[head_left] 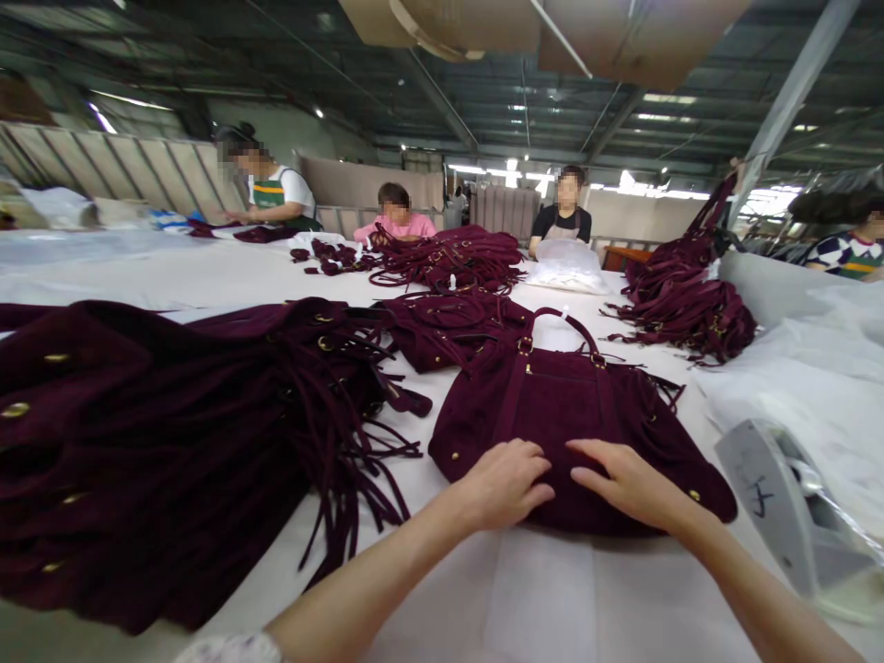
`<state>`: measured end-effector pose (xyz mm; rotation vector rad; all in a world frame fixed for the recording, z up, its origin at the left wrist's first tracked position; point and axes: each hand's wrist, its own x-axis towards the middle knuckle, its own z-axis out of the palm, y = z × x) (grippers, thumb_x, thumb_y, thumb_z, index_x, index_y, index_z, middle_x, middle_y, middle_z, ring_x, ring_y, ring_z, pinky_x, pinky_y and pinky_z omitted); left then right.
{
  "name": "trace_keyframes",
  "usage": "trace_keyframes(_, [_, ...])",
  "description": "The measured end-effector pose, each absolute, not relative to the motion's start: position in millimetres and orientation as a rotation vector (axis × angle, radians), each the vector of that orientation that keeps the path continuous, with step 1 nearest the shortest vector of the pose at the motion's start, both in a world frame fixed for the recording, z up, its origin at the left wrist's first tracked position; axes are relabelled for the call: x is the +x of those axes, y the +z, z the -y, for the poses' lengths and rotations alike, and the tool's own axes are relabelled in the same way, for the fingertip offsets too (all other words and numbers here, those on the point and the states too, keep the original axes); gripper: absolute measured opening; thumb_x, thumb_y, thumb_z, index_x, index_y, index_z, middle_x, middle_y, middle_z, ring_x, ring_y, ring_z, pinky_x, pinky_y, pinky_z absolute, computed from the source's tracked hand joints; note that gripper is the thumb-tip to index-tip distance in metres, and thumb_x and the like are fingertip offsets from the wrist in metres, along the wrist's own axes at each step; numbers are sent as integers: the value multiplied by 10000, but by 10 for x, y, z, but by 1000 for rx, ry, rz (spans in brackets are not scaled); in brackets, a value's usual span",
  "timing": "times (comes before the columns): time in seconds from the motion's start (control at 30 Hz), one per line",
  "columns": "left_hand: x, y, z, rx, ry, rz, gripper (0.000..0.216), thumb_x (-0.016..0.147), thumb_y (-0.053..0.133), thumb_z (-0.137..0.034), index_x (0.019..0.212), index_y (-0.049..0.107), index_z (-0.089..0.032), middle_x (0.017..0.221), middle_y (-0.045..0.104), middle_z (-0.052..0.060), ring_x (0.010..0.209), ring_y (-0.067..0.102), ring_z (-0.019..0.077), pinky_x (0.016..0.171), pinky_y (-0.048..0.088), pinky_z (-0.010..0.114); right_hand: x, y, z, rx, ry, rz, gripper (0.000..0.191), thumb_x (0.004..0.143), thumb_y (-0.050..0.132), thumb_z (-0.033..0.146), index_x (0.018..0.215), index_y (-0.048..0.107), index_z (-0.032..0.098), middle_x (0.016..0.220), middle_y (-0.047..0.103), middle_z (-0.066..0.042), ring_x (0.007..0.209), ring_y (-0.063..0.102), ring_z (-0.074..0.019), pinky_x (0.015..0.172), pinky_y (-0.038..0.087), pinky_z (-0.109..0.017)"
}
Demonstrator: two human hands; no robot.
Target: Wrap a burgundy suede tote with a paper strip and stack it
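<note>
A burgundy handbag (566, 405) lies flat on the white table before me, its handle (570, 318) pointing away. My left hand (507, 479) rests at the bag's lower middle, fingers stretched out over the cloth. Just to its right, my right hand (622, 477) lies on or just over the same part, fingers also extended. Neither hand is wrapped round anything. On the left, a big pile of burgundy bags (172, 442) with brass fittings and loose thin straps reaches close to my left forearm.
Burgundy straps (456, 258) are heaped mid-table, with more straps (691, 304) at the right. A clear plastic bag (566, 267) sits at the far side. Near my right arm stand a grey box (766, 502) and white plastic sheeting (815, 378). Several people work around the table.
</note>
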<state>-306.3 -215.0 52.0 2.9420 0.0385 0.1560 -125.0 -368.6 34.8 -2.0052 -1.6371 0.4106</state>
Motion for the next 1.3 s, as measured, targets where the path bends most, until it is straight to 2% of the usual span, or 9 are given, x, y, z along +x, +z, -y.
trace_keyframes(0.1, [-2931,473,2122,2982,-98,-47,360,834,615,-442,1079,657,-182,1077,637,91,942,618,245,804,485,328,-1179,311,3913,-2139,568,1768,627,789,636,460,1349,524,201,1382,523,-104,1264,493,-266,1085,369,-407])
trace_keyframes(0.2, [-2939,463,2052,2992,-135,-52,423,773,668,-515,1042,663,-189,1067,625,88,949,603,249,776,467,316,-1180,243,4065,-2219,551,1819,692,743,688,454,1364,510,205,1441,455,-103,1323,426,-270,1116,326,-399])
trace_keyframes(0.27, [-3017,418,2026,2984,-73,-73,489,740,683,-565,1052,654,-189,1097,611,84,970,586,249,809,453,325,-1212,198,4119,-2242,470,1832,674,760,677,453,1363,511,203,1445,449,-103,1327,417,-269,1115,325,-398])
trace_keyframes(0.37, [-3162,287,2022,2962,109,-131,636,724,681,-609,1180,594,-174,1196,568,94,1057,541,254,915,414,346,-1282,168,4136,-2297,320,1864,644,760,682,447,1332,541,187,1385,507,-130,1246,482,-303,1052,384,-436])
trace_keyframes(0.53, [-3268,142,2037,2998,295,-164,749,728,639,-666,1267,534,-158,1231,530,121,1136,471,284,980,354,396,-1342,220,4035,-2442,236,1909,645,706,706,419,1274,552,155,1153,589,-146,1026,574,-312,881,448,-431])
trace_keyframes(0.77, [-3269,201,2011,3110,307,-63,692,744,582,-707,1178,577,-168,1049,567,98,984,499,270,862,360,392,-1154,298,3784,-2344,512,1950,606,589,762,437,1094,522,205,905,632,-37,830,588,-231,681,380,-292])
trace_keyframes(0.93, [-3190,197,1967,3106,275,-110,671,694,618,-722,1089,613,-180,966,554,73,918,490,253,829,360,376,-1051,316,3638,-2354,610,1935,436,555,765,413,881,540,228,808,597,12,719,518,-168,572,276,-256])
trace_keyframes(1.17, [-3060,291,1979,3067,132,-219,614,621,703,-675,970,613,-177,1003,544,79,952,488,266,826,384,377,-986,358,3571,-2264,822,1689,342,513,764,300,691,488,205,658,489,64,620,400,-104,518,241,-229])
trace_keyframes(1.3, [-2960,485,1904,2969,21,-235,572,619,719,-631,948,571,-187,1040,569,74,1006,509,274,881,388,379,-879,478,3559,-2116,928,1579,266,575,702,275,679,471,194,637,464,70,623,409,-99,536,277,-220])
